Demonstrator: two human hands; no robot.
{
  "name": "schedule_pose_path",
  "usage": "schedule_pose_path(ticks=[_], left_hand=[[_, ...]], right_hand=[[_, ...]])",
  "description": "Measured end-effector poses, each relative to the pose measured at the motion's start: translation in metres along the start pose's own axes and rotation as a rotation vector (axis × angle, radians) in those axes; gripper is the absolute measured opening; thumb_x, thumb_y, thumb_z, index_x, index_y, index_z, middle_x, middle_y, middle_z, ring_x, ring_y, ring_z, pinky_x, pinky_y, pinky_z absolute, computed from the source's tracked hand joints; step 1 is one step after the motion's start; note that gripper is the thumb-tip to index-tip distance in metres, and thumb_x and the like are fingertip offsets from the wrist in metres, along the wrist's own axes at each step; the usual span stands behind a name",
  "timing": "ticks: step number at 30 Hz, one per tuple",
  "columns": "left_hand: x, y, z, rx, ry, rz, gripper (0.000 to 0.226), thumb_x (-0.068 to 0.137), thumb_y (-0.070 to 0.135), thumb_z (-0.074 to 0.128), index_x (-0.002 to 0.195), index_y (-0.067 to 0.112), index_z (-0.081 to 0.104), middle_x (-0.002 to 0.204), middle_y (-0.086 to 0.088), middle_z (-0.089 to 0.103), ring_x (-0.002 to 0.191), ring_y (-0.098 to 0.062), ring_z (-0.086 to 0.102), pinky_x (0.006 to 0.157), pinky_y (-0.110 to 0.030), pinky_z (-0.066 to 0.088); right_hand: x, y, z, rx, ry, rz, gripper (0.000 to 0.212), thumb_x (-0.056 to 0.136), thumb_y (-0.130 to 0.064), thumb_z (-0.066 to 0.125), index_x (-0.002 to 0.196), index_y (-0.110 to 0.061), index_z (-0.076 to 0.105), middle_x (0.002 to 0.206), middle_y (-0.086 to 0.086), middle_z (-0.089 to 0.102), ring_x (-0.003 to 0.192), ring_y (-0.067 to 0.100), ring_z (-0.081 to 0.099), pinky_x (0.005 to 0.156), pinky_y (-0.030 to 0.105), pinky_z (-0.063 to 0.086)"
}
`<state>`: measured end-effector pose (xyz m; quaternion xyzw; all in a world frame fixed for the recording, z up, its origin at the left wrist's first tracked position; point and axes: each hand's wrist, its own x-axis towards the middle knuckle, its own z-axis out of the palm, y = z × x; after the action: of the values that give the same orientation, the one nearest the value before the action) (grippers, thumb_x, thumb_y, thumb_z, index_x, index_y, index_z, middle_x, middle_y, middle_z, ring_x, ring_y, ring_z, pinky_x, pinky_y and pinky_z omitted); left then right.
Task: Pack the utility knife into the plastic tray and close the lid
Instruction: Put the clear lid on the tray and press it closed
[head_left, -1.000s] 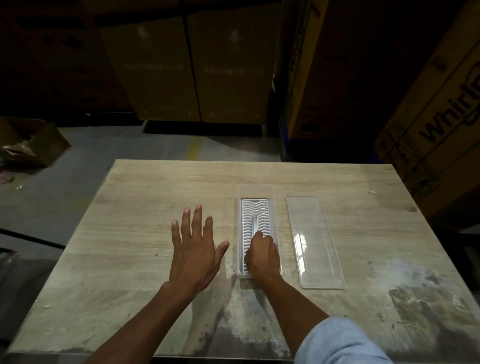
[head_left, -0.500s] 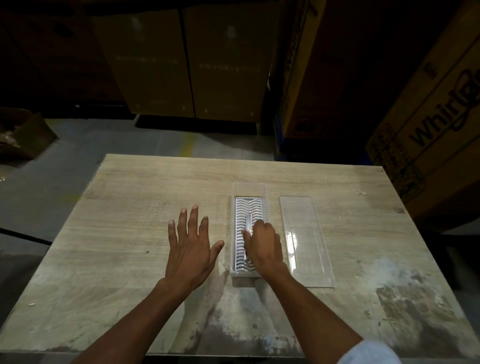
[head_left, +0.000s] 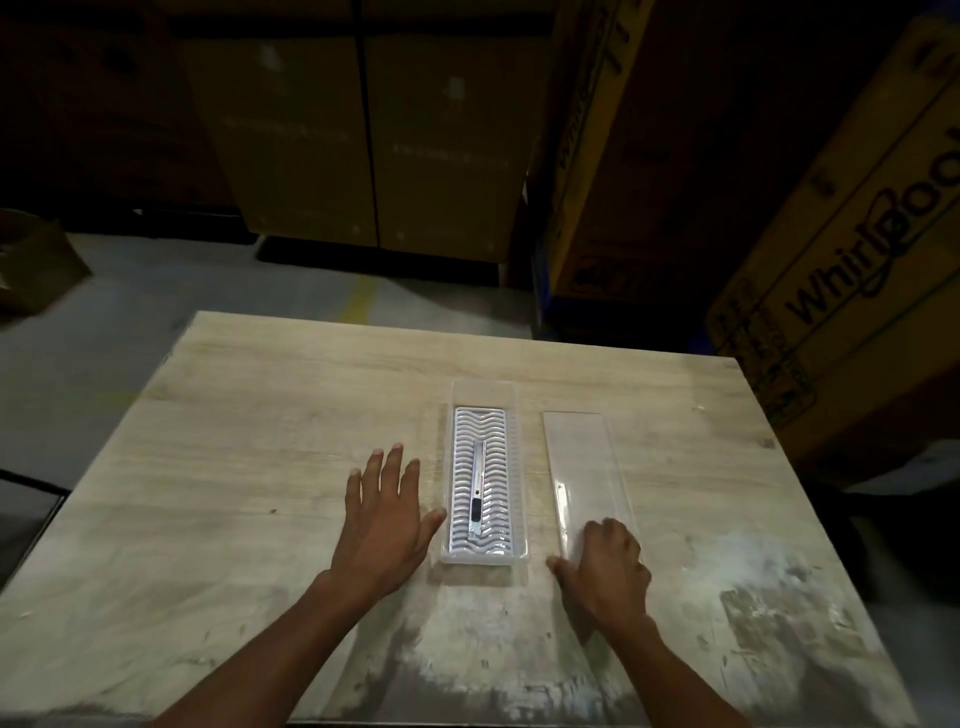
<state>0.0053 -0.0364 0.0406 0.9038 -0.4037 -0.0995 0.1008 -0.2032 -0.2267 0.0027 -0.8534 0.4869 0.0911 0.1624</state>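
Near the front edge of the wooden table (head_left: 208, 467), two bare arms are seen reaching in. The left hand (head_left: 382, 519) is laid flat on the table with its fingers spread wide, and nothing is held in it. Its thumb is seen just beside the left wall of the plastic tray (head_left: 485, 558); whether it touches cannot be told. The right hand (head_left: 605, 564) is curled over the near end of the clear lid (head_left: 584, 467), with the fingers bent down onto it; whether the lid is truly gripped cannot be told. The lid is laid flat on the table, just to the right of the tray, and the two are lined up side by side, pointing toward the far edge. The tray is placed near the middle of the table. A white wavy liner (head_left: 483, 431) is seen inside it. The utility knife (head_left: 477, 491) is laid on this liner, along the length of the tray, nearer its front end. Past the far edge, big cardboard boxes (head_left: 831, 260) are stacked in the dark.
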Motion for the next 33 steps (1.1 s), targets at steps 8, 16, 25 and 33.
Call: schedule_pose_path(ticks=[8,16,25,33], left_hand=[[-0.007,0.007,0.002,-0.042,-0.056,-0.013,0.099,0.079,0.071,0.001,0.156,0.013,0.024,0.168,-0.012,0.011,0.155,-0.033,0.004,0.124,-0.053,0.005],[0.0,0.019,-0.009,-0.106,-0.046,-0.1,0.088,0.089,0.07,0.012,0.155,0.013,0.024,0.168,-0.011,0.014,0.155,-0.032,0.009,0.123,-0.049,0.015],[0.008,0.042,-0.024,-0.839,-0.174,-0.451,0.069,0.098,0.062,0.028,0.139,0.01,0.049,0.144,-0.017,0.054,0.129,-0.036,0.053,0.105,-0.051,0.047],[0.006,0.055,-0.024,-1.25,-0.352,-0.576,0.085,0.07,0.092,0.017,0.13,0.041,0.048,0.128,0.0,0.066,0.105,-0.03,0.069,0.078,-0.06,0.06]], right_hand=[[0.01,-0.012,-0.032,0.145,0.021,-0.018,0.044,0.094,-0.033,0.055,0.13,-0.008,0.048,0.123,0.017,0.059,0.111,0.036,0.06,0.09,0.042,0.049],[0.019,-0.026,-0.104,1.399,0.201,0.219,0.051,0.101,-0.005,0.038,0.151,-0.012,0.031,0.109,0.021,0.071,0.081,0.034,0.072,0.066,0.041,0.059],[0.014,-0.098,-0.106,1.615,-0.085,0.21,0.027,0.094,0.0,0.043,0.113,-0.006,0.06,0.094,0.019,0.07,0.064,0.025,0.064,0.051,0.028,0.051],[0.014,-0.109,-0.087,1.458,-0.139,0.189,0.048,0.099,-0.006,0.042,0.148,-0.008,0.041,0.098,0.019,0.071,0.071,0.027,0.067,0.054,0.031,0.054]])
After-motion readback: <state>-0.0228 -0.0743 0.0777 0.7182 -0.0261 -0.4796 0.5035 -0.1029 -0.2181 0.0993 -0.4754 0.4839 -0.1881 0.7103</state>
